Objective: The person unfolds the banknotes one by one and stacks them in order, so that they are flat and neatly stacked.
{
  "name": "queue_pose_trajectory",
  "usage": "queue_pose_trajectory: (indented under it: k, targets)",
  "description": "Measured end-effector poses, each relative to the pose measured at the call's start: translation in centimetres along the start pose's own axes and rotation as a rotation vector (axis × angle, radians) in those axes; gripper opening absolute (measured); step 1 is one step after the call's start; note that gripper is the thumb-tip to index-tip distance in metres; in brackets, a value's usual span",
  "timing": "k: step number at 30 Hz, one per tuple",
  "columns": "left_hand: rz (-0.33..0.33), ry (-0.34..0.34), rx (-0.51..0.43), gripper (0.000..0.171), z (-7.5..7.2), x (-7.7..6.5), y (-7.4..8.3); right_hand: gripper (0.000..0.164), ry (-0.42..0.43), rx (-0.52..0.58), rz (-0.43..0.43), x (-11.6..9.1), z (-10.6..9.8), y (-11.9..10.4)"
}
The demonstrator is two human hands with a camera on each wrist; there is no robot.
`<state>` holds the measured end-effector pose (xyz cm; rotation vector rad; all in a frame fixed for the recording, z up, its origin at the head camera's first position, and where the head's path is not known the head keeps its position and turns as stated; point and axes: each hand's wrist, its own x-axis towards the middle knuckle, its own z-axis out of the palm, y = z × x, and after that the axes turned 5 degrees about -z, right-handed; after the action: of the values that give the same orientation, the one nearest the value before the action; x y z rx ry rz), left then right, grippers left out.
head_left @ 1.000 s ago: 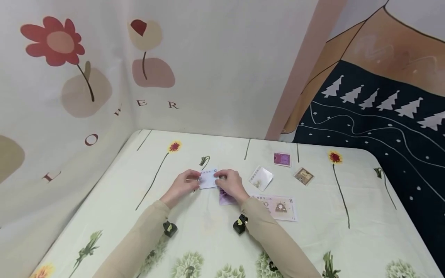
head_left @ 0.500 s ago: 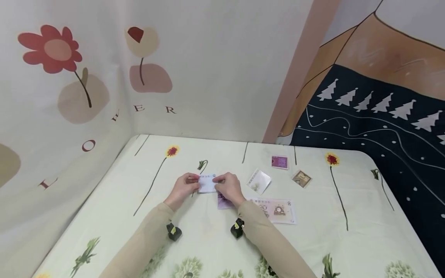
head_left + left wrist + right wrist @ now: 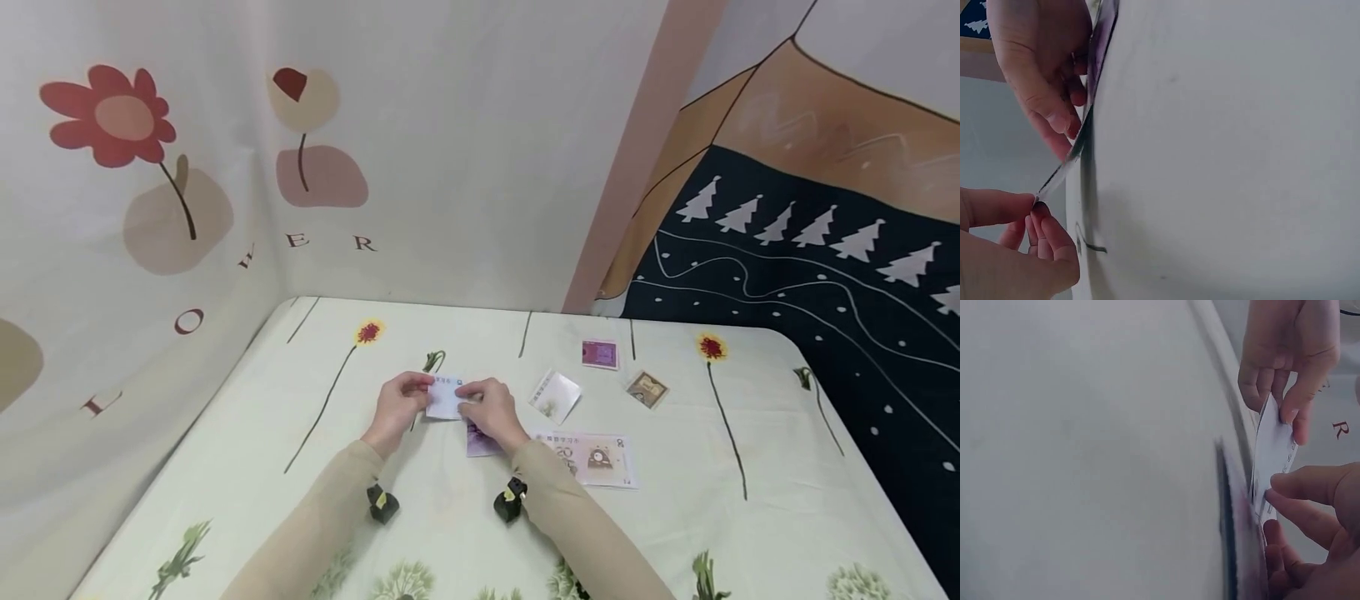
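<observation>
A small white-blue folded play banknote [image 3: 445, 399] is held just above the table between both hands. My left hand [image 3: 398, 408] pinches its left edge between thumb and fingertips; the left wrist view shows the note tilted and nearly edge-on there. On its right side, my right hand [image 3: 491, 412] pinches the paper, thumb and index finger meeting near the edge in the right wrist view. Partly hidden under the right hand lies a purple banknote [image 3: 480, 442]. A pinkish banknote printed with 20 [image 3: 598, 458] lies flat beside the right wrist, its left end covered by the sleeve.
Farther right on the flowered tablecloth [image 3: 712, 517] lie a white folded note [image 3: 555, 396], a small purple folded note [image 3: 600, 354] and a small brown folded note [image 3: 647, 389]. A printed curtain [image 3: 450, 167] hangs behind the table's back edge.
The head view has shifted slightly, so the scene sits a little lower and farther left. Both hands keep hold of the white-blue banknote, and the right fingers have shifted slightly on it.
</observation>
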<state>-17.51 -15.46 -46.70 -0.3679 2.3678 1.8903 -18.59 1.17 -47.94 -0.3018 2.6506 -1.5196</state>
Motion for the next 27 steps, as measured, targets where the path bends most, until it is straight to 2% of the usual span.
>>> queue_pose_trajectory:
  k: [6, 13, 20, 23, 27]
  targets:
    - [0.0, -0.005, -0.036, 0.03, -0.2, -0.2, 0.7, 0.026, -0.033, 0.132, 0.013, -0.3, -0.7, -0.2]
    - [0.035, -0.021, -0.08, 0.031, 0.0, -0.6, 1.7, 0.025, 0.007, 0.258, 0.039, -0.5, -1.5, -0.4]
    - [0.047, -0.032, -0.132, 0.032, 0.3, -1.1, 2.7, 0.028, -0.012, 0.468, 0.026, -1.7, -3.3, -0.8]
    - [0.046, -0.036, -0.147, 0.032, 0.7, -1.3, 2.7, 0.029, 0.0, 0.532, 0.04, -2.3, -4.0, -0.8]
    - [0.041, -0.055, -0.169, 0.032, 1.3, -1.4, 2.3, 0.028, 0.036, 0.544, 0.016, -2.5, -4.3, 0.2]
